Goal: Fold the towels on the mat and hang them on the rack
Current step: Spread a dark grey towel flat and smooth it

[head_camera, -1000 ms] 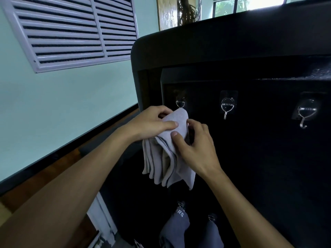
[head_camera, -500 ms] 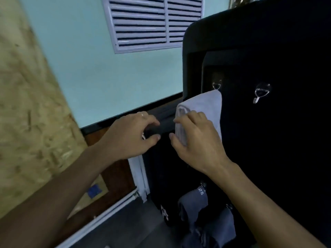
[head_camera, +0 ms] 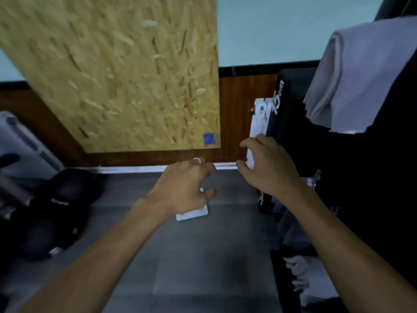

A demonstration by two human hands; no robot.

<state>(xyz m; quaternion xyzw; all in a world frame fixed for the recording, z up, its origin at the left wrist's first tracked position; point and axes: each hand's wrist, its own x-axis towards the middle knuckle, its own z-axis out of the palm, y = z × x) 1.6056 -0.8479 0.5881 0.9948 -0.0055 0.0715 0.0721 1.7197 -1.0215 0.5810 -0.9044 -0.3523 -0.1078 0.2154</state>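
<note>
A folded light grey towel hangs at the upper right against the black rack panel. Neither hand touches it. My left hand hovers over the grey floor in the middle of the view, fingers loosely curled and holding nothing. My right hand is just to its right, below and left of the hanging towel, fingers loosely curled and empty. Darker grey cloth hangs lower on the rack, partly behind my right forearm. The view is blurred by motion.
A large chipboard panel leans against the wall at the back. Black bags lie on the floor at the left. A small white card lies on the grey floor under my left hand. A white board stands beside the rack.
Both hands have let go of the light grey towel, which stays hanging on the rack. The hands dropped down and left, and the view swung down toward the floor.
</note>
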